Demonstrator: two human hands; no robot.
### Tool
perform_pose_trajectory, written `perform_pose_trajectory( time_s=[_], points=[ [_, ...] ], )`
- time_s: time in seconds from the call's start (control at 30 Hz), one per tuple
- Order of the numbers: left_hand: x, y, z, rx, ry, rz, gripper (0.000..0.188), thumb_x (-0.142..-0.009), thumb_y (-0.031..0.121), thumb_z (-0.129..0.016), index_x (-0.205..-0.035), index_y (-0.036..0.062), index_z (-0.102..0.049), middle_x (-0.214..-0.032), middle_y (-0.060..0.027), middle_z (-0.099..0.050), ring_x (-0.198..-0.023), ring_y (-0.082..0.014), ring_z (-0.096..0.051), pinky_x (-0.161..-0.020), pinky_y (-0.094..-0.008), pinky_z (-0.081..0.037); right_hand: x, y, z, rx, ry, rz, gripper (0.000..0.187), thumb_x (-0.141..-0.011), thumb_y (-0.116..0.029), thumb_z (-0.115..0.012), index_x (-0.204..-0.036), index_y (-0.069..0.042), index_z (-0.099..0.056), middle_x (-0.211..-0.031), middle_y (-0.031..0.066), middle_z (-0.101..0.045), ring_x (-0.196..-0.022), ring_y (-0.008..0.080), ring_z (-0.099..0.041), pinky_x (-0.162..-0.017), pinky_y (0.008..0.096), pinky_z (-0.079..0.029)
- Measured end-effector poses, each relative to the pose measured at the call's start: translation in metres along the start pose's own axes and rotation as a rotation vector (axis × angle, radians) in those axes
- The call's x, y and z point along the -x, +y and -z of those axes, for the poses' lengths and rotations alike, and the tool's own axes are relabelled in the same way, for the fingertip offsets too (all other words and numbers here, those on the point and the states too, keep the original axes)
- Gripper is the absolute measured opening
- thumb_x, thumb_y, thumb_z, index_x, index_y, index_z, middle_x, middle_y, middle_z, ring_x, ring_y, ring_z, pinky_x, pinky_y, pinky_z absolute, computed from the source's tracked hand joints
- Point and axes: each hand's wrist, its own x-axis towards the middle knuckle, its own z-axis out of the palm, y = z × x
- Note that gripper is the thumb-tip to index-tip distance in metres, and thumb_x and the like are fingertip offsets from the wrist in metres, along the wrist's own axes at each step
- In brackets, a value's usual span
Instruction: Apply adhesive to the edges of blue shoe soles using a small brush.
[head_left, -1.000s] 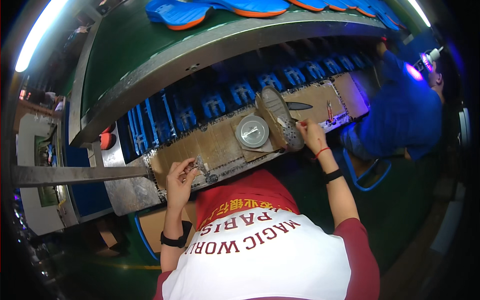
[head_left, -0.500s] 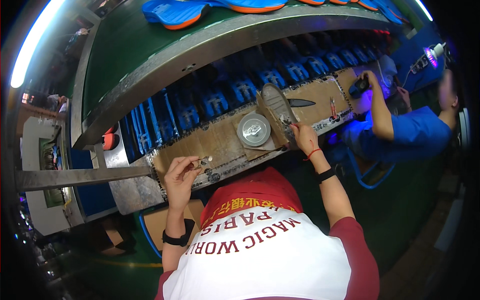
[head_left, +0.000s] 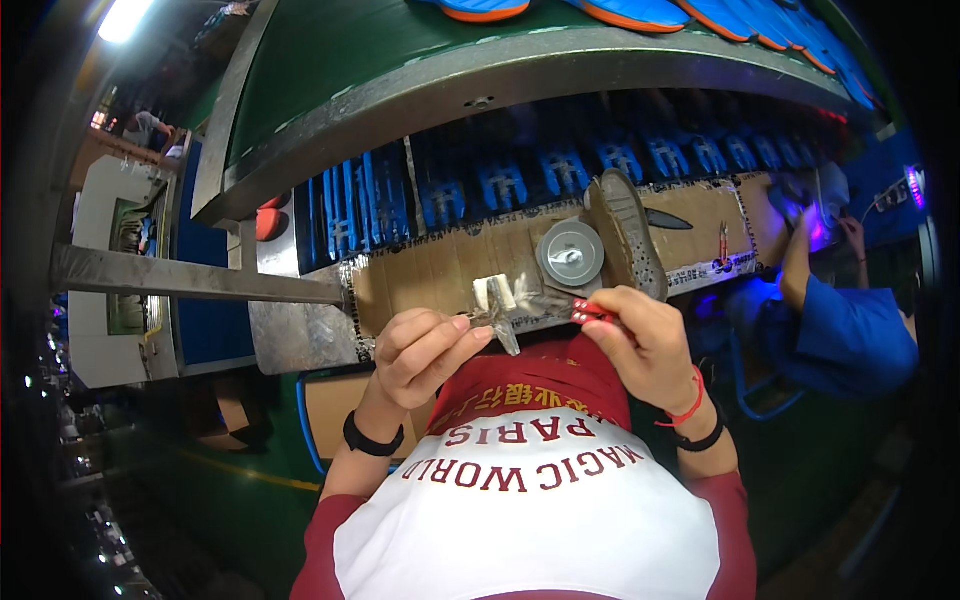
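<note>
Left hand [head_left: 415, 358]: fingertips pinched together on a small pale piece [head_left: 494, 294] with a greyish strip, held up in front of the near edge of the worktop [head_left: 430, 272]. Right hand [head_left: 645, 335]: fingers clamped on a red-handled tool [head_left: 593, 312]; its far end is blurred and points left toward the piece. Contact between tool and piece: cannot tell. Behind the hands, on the cardboard-covered surface: a round grey container [head_left: 571, 242], a grey shoe sole [head_left: 632, 235] just right of it, then red-handled pliers [head_left: 724, 242]. A co-worker in blue [head_left: 850, 330] is at the right.
</note>
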Motion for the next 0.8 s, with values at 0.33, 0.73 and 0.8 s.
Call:
perform_pose_trajectory(
  time_s=[0.33,0.73,0.8],
  points=[
    [0.002,0.002,0.005,-0.006,-0.009,0.025,0.030,-0.066,0.006,-0.079,-0.095,0.0053,-0.072,-0.102,-0.0027,-0.054,-0.084,-0.0162,-0.055,-0.063,-0.0271,-0.049,-0.003,-0.011,-0.027,0.154,0.034,0.039,0.018,-0.081,-0.005,-0.068,-0.093,0.004,-0.059,-0.073,0.0131,-0.061,-0.057,0.0251,-0.060,-0.048,0.0303,-0.046],
    [0.011,0.002,0.002,0.027,-0.003,0.078,0.031,-0.068,0.005,-0.078,-0.099,0.0044,-0.071,-0.103,-0.0035,-0.055,-0.080,-0.0168,-0.056,-0.066,-0.0290,-0.047,-0.006,-0.012,-0.035,0.198,0.057,0.058,0.018,-0.081,-0.006,-0.068,-0.093,0.004,-0.058,-0.073,0.0131,-0.062,-0.055,0.0260,-0.060,-0.047,0.0302,-0.046],
    [0.012,0.002,0.002,0.026,0.006,0.080,0.031,-0.068,0.005,-0.077,-0.098,0.0041,-0.071,-0.103,-0.0038,-0.055,-0.081,-0.0169,-0.056,-0.066,-0.0291,-0.047,-0.010,-0.011,-0.037,0.218,0.051,0.051,0.018,-0.082,-0.007,-0.067,-0.093,0.004,-0.058,-0.075,0.0136,-0.063,-0.057,0.0264,-0.061,-0.047,0.0303,-0.046]
  ],
)
